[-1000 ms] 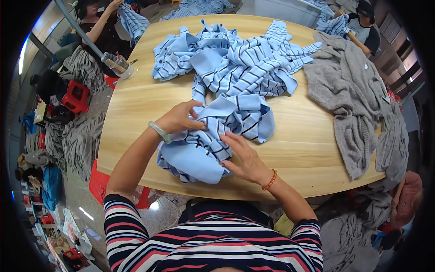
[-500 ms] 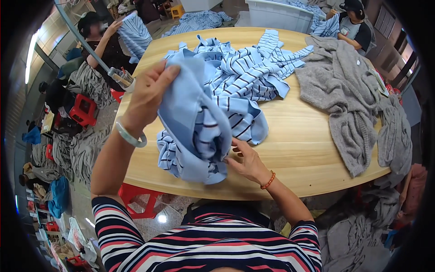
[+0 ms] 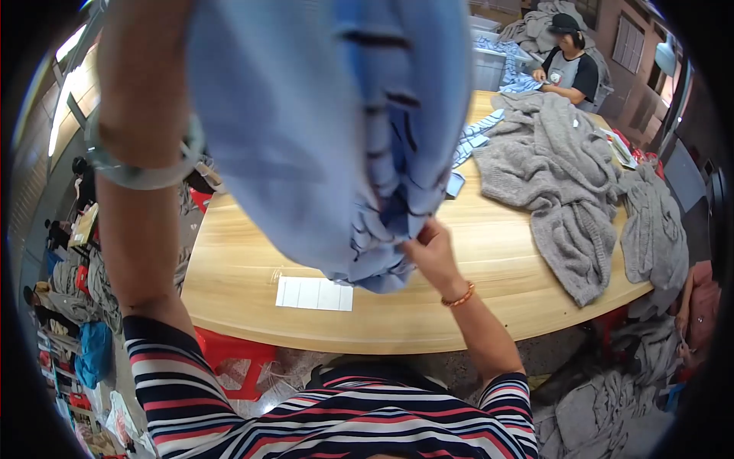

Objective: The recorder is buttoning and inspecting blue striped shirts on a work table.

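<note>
Pale wooden table (image 3: 489,268), curved near edge just ahead of the wearer. Grey knit garment (image 3: 543,168) sprawled on its right side; more grey knitwear (image 3: 654,222) droops off the right edge. Across the table, a co-worker (image 3: 569,69) sits handling blue striped cloth, plastic bin (image 3: 489,70) alongside. Blue striped garment (image 3: 298,145) held up over the table close to the camera, hiding most of the far left; striped pieces (image 3: 474,138) show past it, next to the grey knit. Red stool (image 3: 237,352) below the near left edge. White lined sheet (image 3: 313,294) flat on the wood, below the garment. Open wood runs from right hand to grey knit and along the near edge. Left hand (image 3: 145,76) raised high, blurred; fingers beyond the frame, grip cannot be told. Right hand (image 3: 436,256) low, fingers closed in a pinch on the garment's lower right edge.
</note>
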Demonstrator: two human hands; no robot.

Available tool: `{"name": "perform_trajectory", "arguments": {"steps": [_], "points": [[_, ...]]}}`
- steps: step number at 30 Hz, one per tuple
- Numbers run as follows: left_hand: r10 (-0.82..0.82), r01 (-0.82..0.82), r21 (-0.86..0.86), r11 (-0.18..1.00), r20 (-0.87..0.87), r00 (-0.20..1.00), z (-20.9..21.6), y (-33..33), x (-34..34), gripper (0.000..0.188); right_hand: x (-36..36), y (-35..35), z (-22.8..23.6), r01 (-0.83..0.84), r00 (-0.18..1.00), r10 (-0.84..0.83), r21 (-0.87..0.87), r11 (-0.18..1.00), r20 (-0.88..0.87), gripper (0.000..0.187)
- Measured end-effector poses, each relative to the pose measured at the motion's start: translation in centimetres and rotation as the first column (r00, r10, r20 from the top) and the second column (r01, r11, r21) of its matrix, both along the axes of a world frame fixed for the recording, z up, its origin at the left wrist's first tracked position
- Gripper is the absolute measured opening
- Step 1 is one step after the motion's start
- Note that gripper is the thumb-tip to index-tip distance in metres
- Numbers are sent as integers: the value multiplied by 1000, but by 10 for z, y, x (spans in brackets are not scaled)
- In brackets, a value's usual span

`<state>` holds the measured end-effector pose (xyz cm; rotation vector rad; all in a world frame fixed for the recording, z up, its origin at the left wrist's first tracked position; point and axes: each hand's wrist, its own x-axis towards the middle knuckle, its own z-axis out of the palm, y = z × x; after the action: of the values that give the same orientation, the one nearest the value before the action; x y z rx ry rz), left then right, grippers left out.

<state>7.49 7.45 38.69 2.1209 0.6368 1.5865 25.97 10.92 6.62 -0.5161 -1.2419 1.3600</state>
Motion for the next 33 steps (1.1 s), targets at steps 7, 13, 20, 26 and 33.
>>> {"name": "perform_trajectory", "arguments": {"steps": [7,13,20,26,33], "points": [[416,-413,160,897,13,909,-12,22,-118,30,135,38,112,795,501,-843,490,358,-197,23],[806,-805,201,558,-362,469,-126,19,-188,22,124,5,131,220,505,-804,854,471,313,21],[630,-894,50,445,-727,274,-361,-48,-234,18,114,-23,-43,102,154,-521,511,854,840,30],[310,-589,-324,740,-613,727,-394,-92,-137,41,90,-50,-76,306,269,-56,-30,952,961,36],[456,-683,-32,730,-722,521,-403,-73,-129,37,58,-47,-88,397,366,-244,87,914,898,58]]}}
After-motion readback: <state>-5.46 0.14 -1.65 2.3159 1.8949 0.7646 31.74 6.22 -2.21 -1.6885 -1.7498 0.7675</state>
